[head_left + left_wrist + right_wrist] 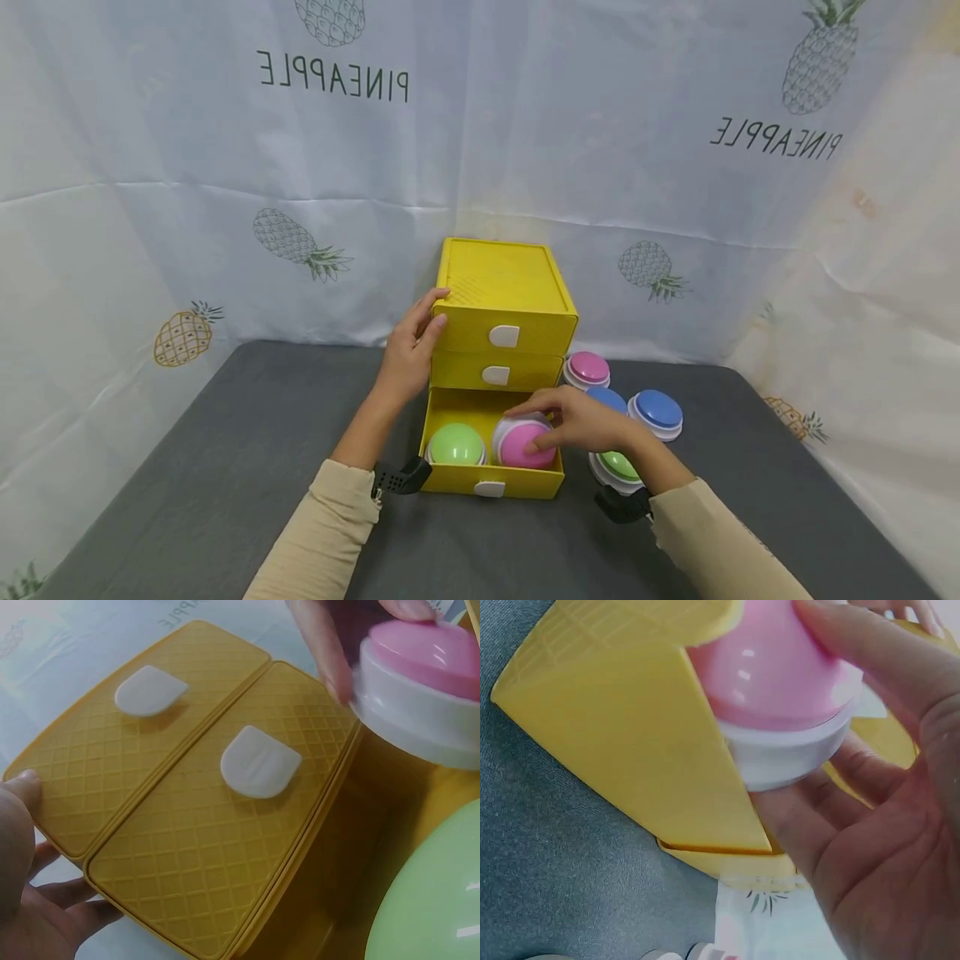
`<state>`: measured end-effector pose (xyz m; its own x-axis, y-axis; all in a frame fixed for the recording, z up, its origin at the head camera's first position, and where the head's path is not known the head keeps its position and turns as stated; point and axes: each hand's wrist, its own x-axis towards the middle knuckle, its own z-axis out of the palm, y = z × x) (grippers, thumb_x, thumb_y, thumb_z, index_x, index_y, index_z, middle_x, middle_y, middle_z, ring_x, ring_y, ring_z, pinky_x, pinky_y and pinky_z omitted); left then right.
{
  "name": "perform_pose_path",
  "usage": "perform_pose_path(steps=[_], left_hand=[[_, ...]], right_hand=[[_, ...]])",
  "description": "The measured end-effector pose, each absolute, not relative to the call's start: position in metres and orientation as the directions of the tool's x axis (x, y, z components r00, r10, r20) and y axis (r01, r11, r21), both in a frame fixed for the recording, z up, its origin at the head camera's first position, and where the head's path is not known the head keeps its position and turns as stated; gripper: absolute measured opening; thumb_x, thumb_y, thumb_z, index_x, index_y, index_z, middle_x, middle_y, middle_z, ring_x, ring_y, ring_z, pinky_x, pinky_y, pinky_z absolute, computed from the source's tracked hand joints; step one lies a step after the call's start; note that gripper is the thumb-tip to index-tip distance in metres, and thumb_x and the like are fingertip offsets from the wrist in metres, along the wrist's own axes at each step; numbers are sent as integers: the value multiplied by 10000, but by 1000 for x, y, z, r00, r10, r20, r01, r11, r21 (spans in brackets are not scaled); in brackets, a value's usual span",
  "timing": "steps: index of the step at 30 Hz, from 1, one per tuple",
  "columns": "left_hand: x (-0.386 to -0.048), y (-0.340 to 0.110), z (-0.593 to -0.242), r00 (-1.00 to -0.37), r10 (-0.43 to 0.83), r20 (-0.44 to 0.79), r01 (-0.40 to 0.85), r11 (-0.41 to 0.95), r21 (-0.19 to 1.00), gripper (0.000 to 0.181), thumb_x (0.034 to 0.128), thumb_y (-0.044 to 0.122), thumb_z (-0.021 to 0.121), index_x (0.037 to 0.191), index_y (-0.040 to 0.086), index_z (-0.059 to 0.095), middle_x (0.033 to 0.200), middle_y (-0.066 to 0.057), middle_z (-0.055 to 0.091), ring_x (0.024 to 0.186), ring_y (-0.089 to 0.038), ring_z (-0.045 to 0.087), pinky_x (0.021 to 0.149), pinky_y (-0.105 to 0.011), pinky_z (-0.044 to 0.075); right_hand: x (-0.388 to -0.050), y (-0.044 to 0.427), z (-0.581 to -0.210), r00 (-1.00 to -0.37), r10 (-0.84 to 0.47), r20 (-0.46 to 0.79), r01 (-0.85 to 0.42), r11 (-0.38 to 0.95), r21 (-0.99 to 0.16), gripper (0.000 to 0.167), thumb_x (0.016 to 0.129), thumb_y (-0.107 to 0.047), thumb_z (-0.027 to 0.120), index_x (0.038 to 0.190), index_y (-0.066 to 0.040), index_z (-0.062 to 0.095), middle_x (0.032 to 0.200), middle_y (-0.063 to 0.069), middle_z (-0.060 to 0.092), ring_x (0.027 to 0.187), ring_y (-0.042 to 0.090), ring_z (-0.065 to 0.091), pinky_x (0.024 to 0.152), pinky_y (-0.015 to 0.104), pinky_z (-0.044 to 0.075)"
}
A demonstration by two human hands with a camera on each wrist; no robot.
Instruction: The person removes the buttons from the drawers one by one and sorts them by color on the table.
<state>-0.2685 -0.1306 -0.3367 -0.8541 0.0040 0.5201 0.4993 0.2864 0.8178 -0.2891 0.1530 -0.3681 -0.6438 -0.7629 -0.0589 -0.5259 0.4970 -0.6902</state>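
Observation:
A yellow drawer cabinet [504, 275] with white tabs stands at the table's middle, its bottom drawer [457, 479] pulled out. My left hand [408, 354] rests against the cabinet's upper left edge, thumb on the front and fingers along the side. With thumb and fingers my right hand [573, 421] grips a pink push button [517, 446] with a white base, tilted, at the right side of the drawer. The right wrist view shows the thumb on the pink dome [780, 667] and fingers at the white base. Beside it in the drawer sits a green button [457, 444].
Right of the cabinet on the dark table [300, 467] lie a pink button [588, 368], a blue button [658, 409], another blue button [606, 400] and a green button [618, 468], the last two partly hidden by my right arm. A pineapple-print curtain [360, 150] hangs behind.

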Motion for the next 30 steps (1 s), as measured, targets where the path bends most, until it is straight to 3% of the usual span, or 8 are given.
perform_pose_path(steps=[6, 11, 15, 19, 24, 25, 27, 30], left_hand=[[-269, -130, -339, -848, 0, 529, 505, 297, 810, 398, 1073, 130, 490, 1462, 51, 514, 932, -121, 476, 766, -183, 386, 797, -313, 367], [-269, -130, -337, -846, 1, 533, 509, 298, 808, 399, 1073, 128, 489, 1463, 48, 513, 923, -112, 470, 771, -169, 391, 799, -299, 369], [-269, -130, -335, -846, -4, 533, 507, 305, 806, 395, 1070, 120, 493, 1457, 41, 517, 824, -60, 396, 696, -125, 345, 746, -284, 353], [-274, -132, -337, -841, -18, 540, 509, 308, 804, 392, 1068, 118, 498, 1451, 41, 524, 782, -26, 338, 665, -105, 312, 721, -272, 340], [-294, -135, -358, -833, -31, 553, 517, 313, 796, 392, 1069, 144, 503, 1455, 82, 529, 799, -77, 350, 692, -158, 322, 760, -295, 356], [-298, -135, -363, -833, -33, 553, 517, 312, 797, 394, 1069, 159, 507, 1458, 104, 531, 851, -90, 430, 736, -140, 370, 797, -293, 394], [-300, -136, -367, -832, -29, 554, 520, 305, 798, 391, 1070, 180, 510, 1458, 138, 534, 879, -143, 440, 759, -165, 382, 845, -331, 410], [-301, -135, -368, -823, -24, 568, 538, 292, 791, 386, 1072, 205, 508, 1456, 178, 538, 1062, -161, 553, 836, -171, 429, 931, -367, 448]], right_hand=[[-286, 167, -368, -679, -732, 57, -497, 401, -769, 394, 890, -209, 786, 1277, -172, 719, 1223, 55, 686, 1043, 117, 608, 851, 308, 581], [-286, 181, -357, -733, -674, 94, -473, 406, -782, 385, 893, -191, 782, 1271, -164, 712, 1261, 89, 675, 1059, 116, 628, 853, 306, 591], [-291, 198, -351, -774, -622, 119, -432, 382, -817, 403, 903, -137, 760, 1296, -85, 687, 1318, 157, 637, 1041, 132, 680, 833, 309, 612], [-303, 218, -346, -789, -596, 149, -426, 355, -832, 407, 936, -96, 704, 1338, -60, 653, 1350, 53, 651, 1085, 106, 689, 850, 308, 611], [-321, 250, -347, -795, -577, 185, -404, 277, -872, 402, 979, -17, 598, 1380, -41, 615, 1235, -111, 703, 1009, 99, 711, 816, 301, 617], [-324, 256, -349, -804, -565, 186, -387, 260, -885, 404, 985, -6, 580, 1386, -48, 612, 1211, -120, 708, 982, 100, 716, 805, 301, 619], [-331, 266, -353, -831, -528, 175, -345, 243, -907, 400, 1001, -10, 555, 1391, -80, 615, 1180, -124, 710, 950, 96, 717, 801, 300, 619], [-344, 278, -358, -883, -449, 134, -272, 257, -927, 398, 1023, -76, 556, 1415, -122, 599, 1188, -143, 686, 985, 68, 700, 826, 272, 608]])
